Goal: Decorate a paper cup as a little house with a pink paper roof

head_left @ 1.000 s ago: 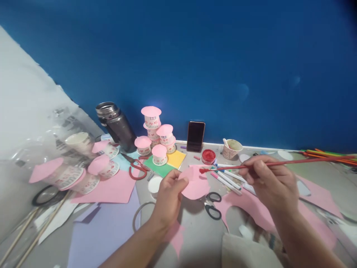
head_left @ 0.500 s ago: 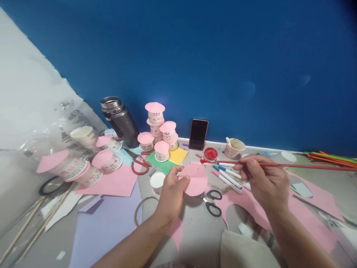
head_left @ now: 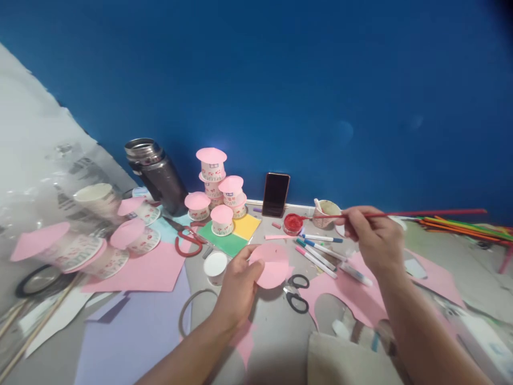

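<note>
My left hand (head_left: 240, 280) pinches the left edge of a round pink paper piece (head_left: 271, 264) and holds it above the table. A long red paintbrush (head_left: 417, 213) is gripped in my right hand (head_left: 374, 238), its tip at the small jar of red paint (head_left: 293, 224). Below the pink circle lie small black-handled scissors (head_left: 297, 293). A white paper cup (head_left: 215, 266) stands close to my left hand. Several markers (head_left: 320, 256) lie between the paint jar and my right wrist.
Decorated paper cups with pink roofs (head_left: 212, 171) are stacked near the blue wall. A dark flask (head_left: 158, 176), red-handled scissors (head_left: 188, 240) and a propped phone (head_left: 276, 194) stand or lie nearby. Pink paper scraps (head_left: 348, 299) and orange-green sticks (head_left: 460, 227) are on the right.
My right hand has moved the brush tip from above the pink circle to the paint jar. My left hand still holds the circle. The view has shifted slightly.
</note>
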Available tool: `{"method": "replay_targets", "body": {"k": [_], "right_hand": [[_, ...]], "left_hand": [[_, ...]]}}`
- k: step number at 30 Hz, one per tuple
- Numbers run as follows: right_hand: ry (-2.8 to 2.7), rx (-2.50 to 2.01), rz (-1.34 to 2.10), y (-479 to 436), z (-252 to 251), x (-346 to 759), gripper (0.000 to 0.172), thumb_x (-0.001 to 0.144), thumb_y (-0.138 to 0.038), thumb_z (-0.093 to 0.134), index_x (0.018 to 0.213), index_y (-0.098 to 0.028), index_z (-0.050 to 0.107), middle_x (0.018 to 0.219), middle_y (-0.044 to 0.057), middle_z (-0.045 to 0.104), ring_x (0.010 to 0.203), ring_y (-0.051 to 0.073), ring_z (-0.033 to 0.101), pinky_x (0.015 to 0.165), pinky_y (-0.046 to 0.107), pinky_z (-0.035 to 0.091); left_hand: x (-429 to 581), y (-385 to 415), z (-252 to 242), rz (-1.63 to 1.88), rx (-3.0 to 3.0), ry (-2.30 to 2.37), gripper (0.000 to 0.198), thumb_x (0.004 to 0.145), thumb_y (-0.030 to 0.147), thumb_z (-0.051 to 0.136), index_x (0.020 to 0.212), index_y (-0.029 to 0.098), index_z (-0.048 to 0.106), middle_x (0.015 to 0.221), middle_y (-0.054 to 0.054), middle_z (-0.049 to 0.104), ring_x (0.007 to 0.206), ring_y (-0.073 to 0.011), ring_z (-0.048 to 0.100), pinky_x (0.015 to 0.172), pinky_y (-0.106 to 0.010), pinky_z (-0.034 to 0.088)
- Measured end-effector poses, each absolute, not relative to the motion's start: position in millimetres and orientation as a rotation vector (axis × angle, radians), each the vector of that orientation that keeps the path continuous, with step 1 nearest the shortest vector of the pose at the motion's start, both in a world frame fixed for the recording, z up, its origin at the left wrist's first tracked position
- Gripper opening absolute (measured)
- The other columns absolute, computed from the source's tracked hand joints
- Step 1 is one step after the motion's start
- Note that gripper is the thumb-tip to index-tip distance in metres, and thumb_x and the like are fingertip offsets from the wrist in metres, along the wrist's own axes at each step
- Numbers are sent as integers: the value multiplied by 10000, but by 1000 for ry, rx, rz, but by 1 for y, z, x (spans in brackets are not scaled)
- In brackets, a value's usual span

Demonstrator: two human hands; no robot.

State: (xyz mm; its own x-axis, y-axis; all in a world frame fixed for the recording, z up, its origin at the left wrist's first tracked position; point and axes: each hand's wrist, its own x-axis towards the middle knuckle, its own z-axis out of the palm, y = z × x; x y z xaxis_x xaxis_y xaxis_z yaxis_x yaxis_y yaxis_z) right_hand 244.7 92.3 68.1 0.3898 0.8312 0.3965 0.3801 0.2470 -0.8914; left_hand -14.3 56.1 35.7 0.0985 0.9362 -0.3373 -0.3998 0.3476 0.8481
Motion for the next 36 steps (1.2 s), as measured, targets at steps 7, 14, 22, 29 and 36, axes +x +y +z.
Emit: {"method": "replay_targets", "body": {"k": [7, 14, 22, 29, 36], "right_hand": [[-1813, -1703, 377, 173, 80, 238, 331, 967, -311, 588, 683, -193, 710, 797, 62, 802, 709, 188, 710, 685, 275, 488], [-1787, -1851, 278, 212, 65, 228, 202, 948, -262, 633, 1017, -144, 780, 842, 104, 818, 853, 256, 756, 786, 315, 507], [-1801, -1927, 190, 143, 61, 257, 255, 964, -296, 550, 860, -211, 767, 836, 55, 806, 783, 222, 704, 693, 307, 434], [-1682, -2264, 292, 52, 29, 317, 243, 904, -309, 568, 789, -232, 768, 798, 54, 801, 714, 232, 686, 621, 312, 401], [-1672, -2413, 429, 22, 11, 334, 187, 821, -356, 710, 942, -247, 801, 938, 49, 813, 766, 223, 711, 633, 294, 441]], "left_hand": [[-14, 48, 27, 1022, 481, 948, 374, 579, 277, 935, 884, 138, 767, 939, -104, 826, 957, -288, 784, 703, -272, 581], [-14, 48, 22, 996, 441, 906, 388, 604, 250, 944, 941, 128, 796, 1015, -125, 839, 1050, -322, 782, 900, -365, 628], [-19, 45, 13, 931, 390, 938, 343, 631, 214, 913, 942, 120, 805, 1004, -135, 845, 1027, -329, 796, 872, -386, 663], [-24, 46, 3, 905, 366, 974, 335, 657, 162, 882, 982, 118, 813, 963, -134, 848, 987, -320, 804, 862, -390, 677], [-17, 49, -2, 854, 386, 990, 321, 650, 165, 901, 956, 114, 817, 948, -126, 846, 881, -269, 806, 737, -301, 661]]}}
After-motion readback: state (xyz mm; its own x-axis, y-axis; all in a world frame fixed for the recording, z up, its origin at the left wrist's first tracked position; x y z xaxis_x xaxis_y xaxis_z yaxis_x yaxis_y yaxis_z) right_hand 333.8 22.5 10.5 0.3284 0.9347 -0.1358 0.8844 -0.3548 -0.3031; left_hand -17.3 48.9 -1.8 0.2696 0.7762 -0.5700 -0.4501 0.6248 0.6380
